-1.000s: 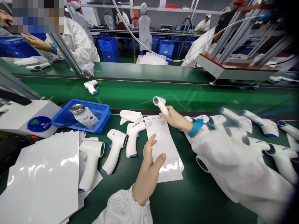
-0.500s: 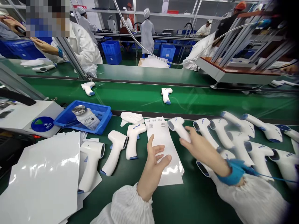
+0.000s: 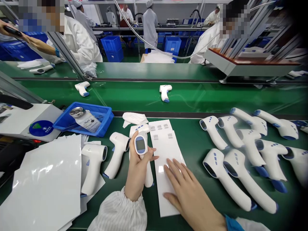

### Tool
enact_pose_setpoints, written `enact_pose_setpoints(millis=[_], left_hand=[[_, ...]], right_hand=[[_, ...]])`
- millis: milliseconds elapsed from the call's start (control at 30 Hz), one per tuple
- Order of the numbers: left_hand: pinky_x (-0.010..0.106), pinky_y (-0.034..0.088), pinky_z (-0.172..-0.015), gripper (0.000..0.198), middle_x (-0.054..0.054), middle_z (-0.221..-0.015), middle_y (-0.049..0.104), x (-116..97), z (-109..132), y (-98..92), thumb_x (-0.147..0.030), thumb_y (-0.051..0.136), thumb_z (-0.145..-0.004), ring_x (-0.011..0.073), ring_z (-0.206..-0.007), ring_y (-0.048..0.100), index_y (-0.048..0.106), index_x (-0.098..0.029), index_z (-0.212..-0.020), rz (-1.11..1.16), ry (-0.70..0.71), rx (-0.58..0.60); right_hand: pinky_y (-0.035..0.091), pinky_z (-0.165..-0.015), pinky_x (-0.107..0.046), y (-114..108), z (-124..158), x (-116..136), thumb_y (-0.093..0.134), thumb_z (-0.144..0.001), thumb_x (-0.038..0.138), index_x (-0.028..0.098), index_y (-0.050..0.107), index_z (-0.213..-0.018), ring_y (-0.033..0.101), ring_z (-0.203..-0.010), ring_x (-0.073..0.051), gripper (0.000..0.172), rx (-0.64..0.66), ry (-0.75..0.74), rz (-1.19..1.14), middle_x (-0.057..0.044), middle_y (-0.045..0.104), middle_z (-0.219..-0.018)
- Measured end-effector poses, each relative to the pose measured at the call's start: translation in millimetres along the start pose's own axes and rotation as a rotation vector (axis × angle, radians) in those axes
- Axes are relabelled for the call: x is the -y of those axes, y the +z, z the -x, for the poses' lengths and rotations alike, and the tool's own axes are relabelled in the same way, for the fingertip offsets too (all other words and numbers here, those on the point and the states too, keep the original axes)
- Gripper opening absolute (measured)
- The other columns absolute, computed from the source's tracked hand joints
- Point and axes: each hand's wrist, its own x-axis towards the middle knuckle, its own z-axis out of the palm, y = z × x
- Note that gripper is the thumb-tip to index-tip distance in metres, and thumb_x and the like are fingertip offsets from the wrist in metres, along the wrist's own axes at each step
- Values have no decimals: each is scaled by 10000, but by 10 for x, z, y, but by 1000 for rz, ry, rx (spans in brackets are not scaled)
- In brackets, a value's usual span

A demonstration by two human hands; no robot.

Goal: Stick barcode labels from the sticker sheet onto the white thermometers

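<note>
My left hand (image 3: 136, 175) is closed round a white infrared thermometer (image 3: 141, 145), its screen facing me and its handle hanging below my fingers. With fingers outstretched, my right hand (image 3: 186, 189) lies flat on white label sheets (image 3: 166, 199) with small printed blocks near the top. Partly hidden behind the held one is another thermometer (image 3: 139, 128). Two more, a nearer thermometer (image 3: 115, 154) and a thermometer (image 3: 92, 166) farther left, lie beside it. Several others, including one thermometer (image 3: 225, 178), lie in a group at the right.
White sheets (image 3: 45, 183) are piled at the left. Beyond them are a blue tray (image 3: 106, 125) holding a can and packet, and a white box (image 3: 36, 123). A green conveyor (image 3: 125, 96) carries two thermometers. Co-workers sit across it, near a slanted metal rack (image 3: 250, 69).
A thermometer that was at my right hand is now in my left hand, left of the label sheets. My right hand has moved down and left onto the sheets, which have shifted.
</note>
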Motion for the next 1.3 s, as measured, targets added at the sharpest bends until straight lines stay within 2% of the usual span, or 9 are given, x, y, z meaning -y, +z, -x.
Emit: enact_pose_setpoints(millis=[100,200,333,433,900,967,1100,1167,1300], left_hand=[[421,535,-952,666,39,-1234,555,85,-8,68,-325,632,-874,233,-1129,614,291,-413,-1440,-28,-37,60],[436,427,-1081,636,44,-1458,433,156,-49,134,-314,608,-892,256,-1283,524,302,-396,-1443,-91,6,113],[453,328,-1154,628,48,-1544,330,216,-142,169,-283,596,-893,280,-1418,363,305,-341,-1447,-173,82,155],[451,300,-1170,608,40,-1568,290,249,-194,168,-274,580,-898,278,-1456,293,313,-330,-1441,-206,84,159],[423,346,-1140,617,-8,-1574,272,268,-213,167,-266,554,-919,229,-1285,525,283,-416,-1452,-147,-4,164],[422,345,-1140,616,0,-1565,293,282,-217,166,-262,549,-921,223,-1270,538,279,-409,-1455,-139,3,168],[437,330,-1147,625,19,-1545,336,316,-226,147,-271,552,-918,247,-1327,483,277,-388,-1466,-144,31,163],[436,350,-1136,630,17,-1542,341,317,-216,140,-285,566,-910,259,-1349,457,289,-396,-1465,-163,40,162],[387,544,-903,633,15,-1543,331,263,-156,164,-344,595,-893,273,-1214,555,312,-435,-1452,-147,52,201]], right_hand=[[510,-921,-498,-143,35,25,552,-922,412,192,545,-1328,577,-1209,-348,462,-21,73,-87,-141,587,-1377],[510,-930,-465,-220,-243,-194,458,-970,311,183,591,-1235,608,-1134,-294,323,-118,247,-218,-131,634,-1266],[497,-936,-457,-125,-709,-621,476,-937,243,186,672,-1031,606,-1097,-283,225,-225,416,-348,-109,663,-1168],[502,-898,-444,-26,-869,-780,503,-910,238,201,696,-926,631,-1018,-272,197,-238,472,-433,-87,701,-1081],[490,-824,-400,35,-1033,-908,602,-839,272,219,682,-762,618,-922,-242,123,-258,494,-529,-61,695,-941],[457,-837,-423,9,-1001,-865,615,-826,234,212,656,-735,585,-952,-263,102,-249,430,-431,-73,683,-946],[437,-801,-407,-166,-751,-659,537,-871,156,219,612,-746,595,-929,-248,159,-174,75,-275,-69,705,-914],[462,-751,-368,-337,-607,-543,538,-873,150,227,595,-767,624,-857,-214,143,-142,24,-413,-47,707,-866],[521,-651,-300,-709,-562,-396,593,-864,196,236,560,-733,644,-717,-166,140,109,193,-933,-7,679,-784]])
